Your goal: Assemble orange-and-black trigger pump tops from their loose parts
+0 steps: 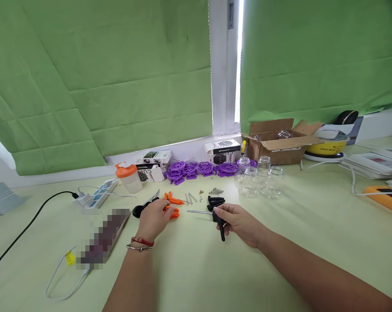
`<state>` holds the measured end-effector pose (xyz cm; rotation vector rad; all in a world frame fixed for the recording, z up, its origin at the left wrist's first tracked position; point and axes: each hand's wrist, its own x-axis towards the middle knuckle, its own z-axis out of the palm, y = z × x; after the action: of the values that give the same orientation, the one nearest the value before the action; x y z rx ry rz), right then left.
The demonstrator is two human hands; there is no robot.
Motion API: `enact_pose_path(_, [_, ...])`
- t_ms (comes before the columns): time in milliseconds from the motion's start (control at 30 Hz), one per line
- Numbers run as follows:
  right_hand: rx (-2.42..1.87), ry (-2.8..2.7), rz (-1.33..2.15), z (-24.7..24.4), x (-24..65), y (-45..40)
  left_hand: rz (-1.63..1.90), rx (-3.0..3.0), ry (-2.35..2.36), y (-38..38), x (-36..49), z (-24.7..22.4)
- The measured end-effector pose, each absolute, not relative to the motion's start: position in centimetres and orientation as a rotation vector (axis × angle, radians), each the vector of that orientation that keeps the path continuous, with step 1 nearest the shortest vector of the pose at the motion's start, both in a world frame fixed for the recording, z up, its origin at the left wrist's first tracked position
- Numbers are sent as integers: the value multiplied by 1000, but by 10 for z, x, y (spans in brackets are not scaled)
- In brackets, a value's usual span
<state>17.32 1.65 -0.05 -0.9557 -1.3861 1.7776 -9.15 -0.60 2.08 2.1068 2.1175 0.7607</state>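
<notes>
My right hand [236,221] is closed around a black plastic handle with a metal rod [199,212], and the rod points left. My left hand [155,216] reaches down over the small parts at the table's middle, thumb apart from the fingers. Beside its thumb lies an orange plastic part [173,215], partly covered; touching cannot be made out. More orange parts [173,199] lie just beyond. Left of that hand is a black-handled tool [137,211], partly hidden. Black plastic parts [215,200] rest just past my right hand.
Screws [191,198], small brass pieces [201,191] and springs [216,190] lie mid-table. Behind are purple wheel-like parts [205,168], clear jars [251,182], a cardboard box [276,147] and an orange-lidded cup [128,177]. A power strip [103,193] and a cabled, blurred-out object [106,236] occupy the left.
</notes>
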Motion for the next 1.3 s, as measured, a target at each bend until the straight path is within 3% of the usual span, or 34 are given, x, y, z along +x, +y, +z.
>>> enact_pose_path(100, [-996, -1519, 1691, -9, 164, 10, 936, 2169, 1617, -15, -62, 26])
enact_pose_path(233, [-836, -1753, 1526, -15, 153, -3, 574, 2371, 1255, -31, -26, 34])
enact_pose_path(533, [-588, -2101, 1354, -7, 155, -15, 285, 2450, 1597, -65, -31, 38])
enact_pose_path(967, [-661, -2541, 1249, -2, 165, -17, 183, 2094, 2305, -69, -149, 5])
enact_pose_path(1300, [-687, -2688, 1019, 0, 181, -1, 20, 2341, 2510, -66, -120, 0])
